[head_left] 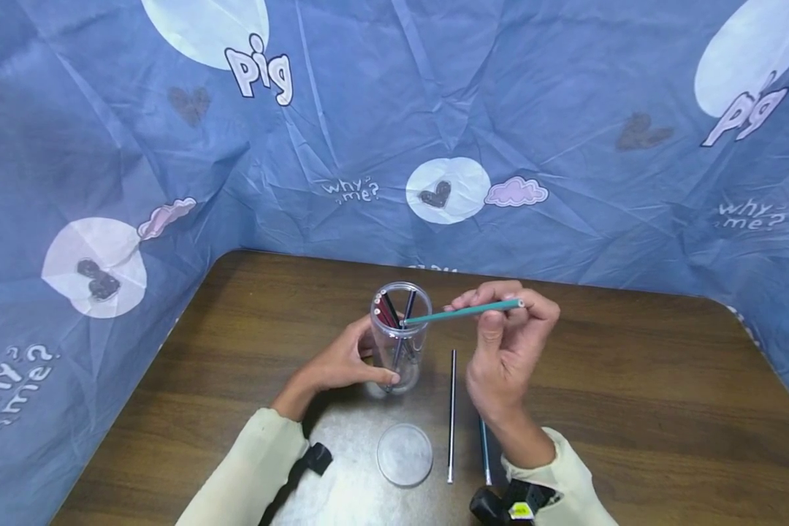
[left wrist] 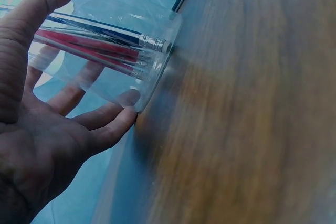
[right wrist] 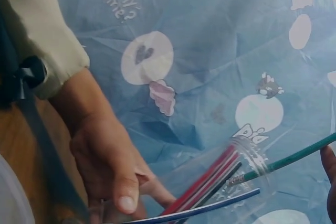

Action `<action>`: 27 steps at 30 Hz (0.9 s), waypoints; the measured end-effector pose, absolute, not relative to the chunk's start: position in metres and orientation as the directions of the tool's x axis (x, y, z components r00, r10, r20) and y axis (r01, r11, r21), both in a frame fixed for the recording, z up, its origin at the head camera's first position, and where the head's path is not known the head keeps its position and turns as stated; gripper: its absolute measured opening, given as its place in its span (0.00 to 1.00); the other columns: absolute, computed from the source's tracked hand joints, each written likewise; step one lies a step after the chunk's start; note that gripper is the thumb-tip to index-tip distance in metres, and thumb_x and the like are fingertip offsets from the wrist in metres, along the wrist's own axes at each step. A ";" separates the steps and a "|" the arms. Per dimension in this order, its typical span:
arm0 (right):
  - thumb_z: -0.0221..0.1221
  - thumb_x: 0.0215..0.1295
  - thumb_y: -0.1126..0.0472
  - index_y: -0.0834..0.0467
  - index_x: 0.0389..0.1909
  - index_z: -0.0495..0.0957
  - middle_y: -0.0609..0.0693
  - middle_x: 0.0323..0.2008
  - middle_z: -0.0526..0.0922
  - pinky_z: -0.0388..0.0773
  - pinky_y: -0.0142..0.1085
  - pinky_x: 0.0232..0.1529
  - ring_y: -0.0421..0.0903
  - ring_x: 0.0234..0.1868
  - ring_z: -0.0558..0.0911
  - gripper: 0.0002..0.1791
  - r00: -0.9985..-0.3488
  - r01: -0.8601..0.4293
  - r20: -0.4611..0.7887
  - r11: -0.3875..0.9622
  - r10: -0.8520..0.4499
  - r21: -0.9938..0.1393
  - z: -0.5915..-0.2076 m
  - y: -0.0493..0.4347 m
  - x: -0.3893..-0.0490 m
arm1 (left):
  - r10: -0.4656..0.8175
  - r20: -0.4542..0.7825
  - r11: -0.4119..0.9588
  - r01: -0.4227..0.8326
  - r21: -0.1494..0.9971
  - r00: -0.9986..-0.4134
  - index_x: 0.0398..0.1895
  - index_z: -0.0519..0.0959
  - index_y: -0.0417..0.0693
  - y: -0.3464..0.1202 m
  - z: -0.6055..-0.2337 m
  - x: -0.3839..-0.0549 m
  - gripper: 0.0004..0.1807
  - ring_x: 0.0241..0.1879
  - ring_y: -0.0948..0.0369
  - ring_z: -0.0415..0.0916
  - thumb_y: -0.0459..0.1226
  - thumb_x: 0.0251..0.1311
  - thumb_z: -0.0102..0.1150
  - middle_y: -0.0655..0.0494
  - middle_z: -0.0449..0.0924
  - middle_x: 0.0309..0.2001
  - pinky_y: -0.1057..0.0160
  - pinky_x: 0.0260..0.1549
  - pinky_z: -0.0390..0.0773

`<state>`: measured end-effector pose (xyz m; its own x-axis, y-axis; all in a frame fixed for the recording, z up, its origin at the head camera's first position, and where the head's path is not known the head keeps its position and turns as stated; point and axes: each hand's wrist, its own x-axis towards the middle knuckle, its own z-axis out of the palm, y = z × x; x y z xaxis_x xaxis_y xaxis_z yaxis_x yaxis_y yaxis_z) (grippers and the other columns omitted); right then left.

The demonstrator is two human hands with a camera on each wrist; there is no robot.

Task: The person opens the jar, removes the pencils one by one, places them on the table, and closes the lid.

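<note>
My left hand holds a clear plastic jar upright on the table, thumb at the front and fingers behind. Inside it lean several red and dark pencils, eraser ends down at the base in the left wrist view. Between thumb and fingers, my right hand pinches a green pencil just right of the jar. This pencil lies nearly level, its metal-banded eraser end at the jar's mouth, as the right wrist view shows. A dark blue pencil also stands in the jar.
A round clear lid lies on the brown wooden table in front of the jar. Right of the lid lie a black pencil and a blue pencil, partly behind the right wrist. Blue printed cloth hangs around the table.
</note>
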<state>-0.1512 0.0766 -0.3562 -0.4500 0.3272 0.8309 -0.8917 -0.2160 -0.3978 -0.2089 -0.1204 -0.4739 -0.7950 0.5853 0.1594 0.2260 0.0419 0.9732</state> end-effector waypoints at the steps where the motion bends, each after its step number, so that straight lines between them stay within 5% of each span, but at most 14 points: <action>1: 0.56 0.71 0.56 0.72 0.44 0.55 0.59 0.34 0.74 0.85 0.39 0.36 0.51 0.31 0.81 0.25 -0.450 -0.892 0.829 -0.217 0.332 -0.397 -0.355 0.077 -0.151 | 0.586 0.164 0.039 0.229 0.973 -0.794 0.65 0.68 0.38 -0.120 -0.474 -0.209 0.43 0.57 0.51 0.77 0.24 0.41 0.76 0.43 0.79 0.57 0.55 0.61 0.75; 27: 0.64 0.63 0.50 0.68 0.41 0.53 0.60 0.25 0.71 0.82 0.35 0.23 0.51 0.21 0.79 0.33 -0.397 -0.918 0.742 -0.226 0.540 -0.327 -0.334 0.103 -0.148 | 0.590 0.177 0.025 0.237 0.971 -0.788 0.65 0.68 0.38 -0.120 -0.473 -0.208 0.43 0.57 0.48 0.77 0.25 0.42 0.77 0.41 0.78 0.57 0.53 0.60 0.76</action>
<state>-0.1481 0.1034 -0.3342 -0.3973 0.5399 0.7421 -0.9177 -0.2261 -0.3268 -0.2084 -0.1205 -0.4731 -0.7876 0.5903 0.1769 0.2366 0.0245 0.9713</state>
